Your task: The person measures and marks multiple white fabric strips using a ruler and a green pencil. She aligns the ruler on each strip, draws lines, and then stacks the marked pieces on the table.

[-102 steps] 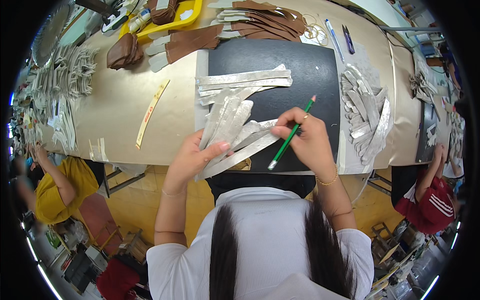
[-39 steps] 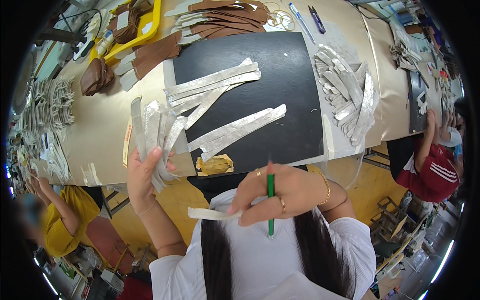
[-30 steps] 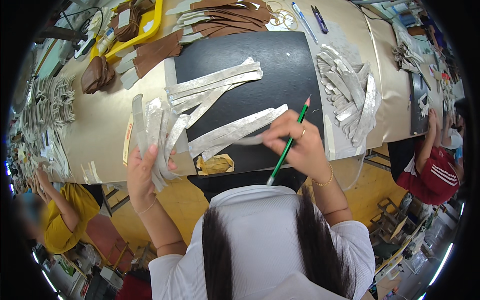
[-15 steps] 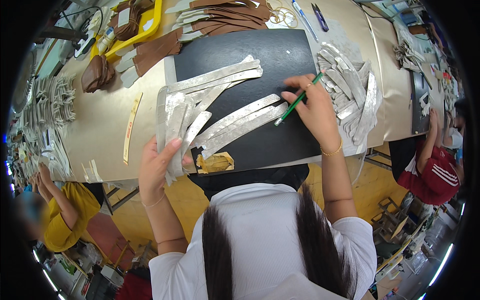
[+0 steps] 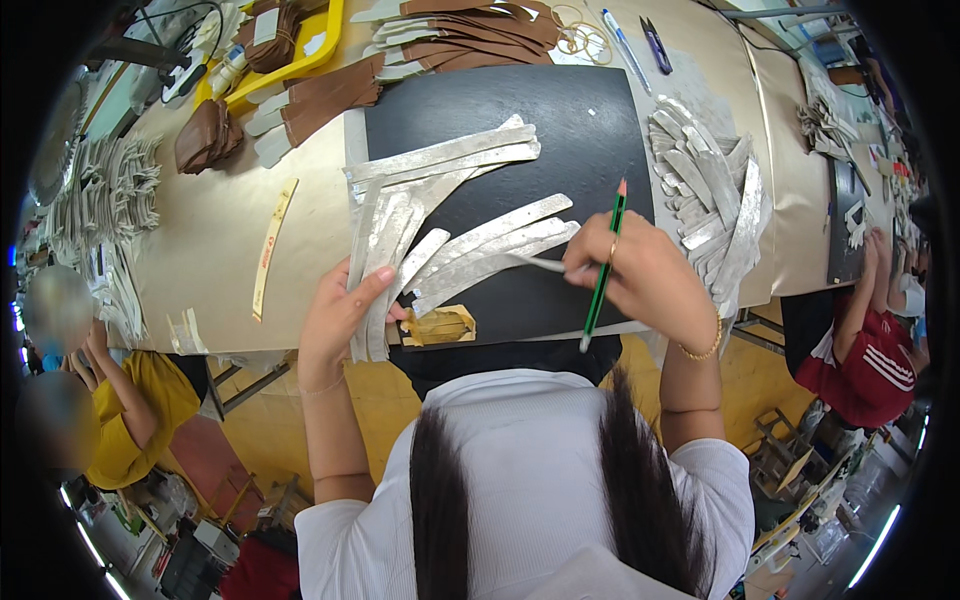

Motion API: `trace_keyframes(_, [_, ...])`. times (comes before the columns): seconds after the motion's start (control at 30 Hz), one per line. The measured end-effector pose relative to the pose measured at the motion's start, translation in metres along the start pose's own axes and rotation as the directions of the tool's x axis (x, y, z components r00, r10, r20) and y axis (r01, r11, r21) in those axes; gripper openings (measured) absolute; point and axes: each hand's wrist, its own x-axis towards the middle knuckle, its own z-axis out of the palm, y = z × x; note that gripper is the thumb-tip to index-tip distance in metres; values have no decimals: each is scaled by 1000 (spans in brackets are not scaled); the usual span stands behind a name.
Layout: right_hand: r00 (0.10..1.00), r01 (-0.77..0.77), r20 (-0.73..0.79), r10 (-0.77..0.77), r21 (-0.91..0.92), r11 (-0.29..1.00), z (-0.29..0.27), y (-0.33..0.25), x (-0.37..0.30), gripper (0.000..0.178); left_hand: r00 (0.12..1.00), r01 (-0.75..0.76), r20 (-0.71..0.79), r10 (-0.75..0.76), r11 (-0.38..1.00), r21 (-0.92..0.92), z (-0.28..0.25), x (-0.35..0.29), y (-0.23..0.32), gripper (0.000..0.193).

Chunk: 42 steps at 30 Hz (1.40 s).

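My left hand (image 5: pixel 338 318) is closed round a bundle of whitish-grey strips (image 5: pixel 380 235), its thumb pressed on top, at the left edge of a black board (image 5: pixel 490 95). To the right, my right hand (image 5: pixel 645 268) has a green pencil (image 5: pixel 604 275) tucked between its fingers, red-tipped end upward. Its thumb and forefinger pinch the end of a thin grey strip (image 5: pixel 538 262), seen nearly edge-on. Several similar strips (image 5: pixel 500 232) lie fanned on the board between my hands. More strips (image 5: pixel 450 155) lie across its left side.
Right of the board lies a heap of grey strips (image 5: pixel 705 180). Brown pieces (image 5: pixel 480 35), a yellow tray (image 5: pixel 330 40), a pen (image 5: pixel 627 50) and dark snips (image 5: pixel 656 45) are at the back. A cream ruler-like strip (image 5: pixel 273 250) lies left. Yellow tape (image 5: pixel 440 326) marks the board's near corner.
My right hand has turned over and moved slightly nearer; the pencil now stands steeply between its fingers, and they have taken hold of a strip's end. My left hand keeps its bundle.
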Motion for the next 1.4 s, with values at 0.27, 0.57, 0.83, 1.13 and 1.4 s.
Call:
trace_keyframes(0.27, [910, 413, -202, -363, 352, 840, 10, -52, 64, 13, 977, -198, -107, 183, 968, -155, -37, -13, 0, 41])
trace_keyframes(0.57, [823, -151, -568, 15, -192, 970, 56, 42, 92, 27, 934, -324, -213, 285, 929, -178, -60, -43, 5, 43])
trace_keyframes(0.83, [980, -171, 9, 201, 564, 808, 79, -28, 82, 28, 965, -231, 79, 250, 952, -200, -7, -27, 8, 39])
trace_keyframes(1.13, [851, -402, -331, 406, 86, 912, 45, 21, 26, 14, 975, -221, -16, 220, 969, -108, -5, -29, 11, 33])
trace_keyframes(1.4, [929, 116, -363, -71, 103, 988, 67, -37, 56, 30, 972, -148, 177, 158, 987, -67, 21, -20, 10, 30])
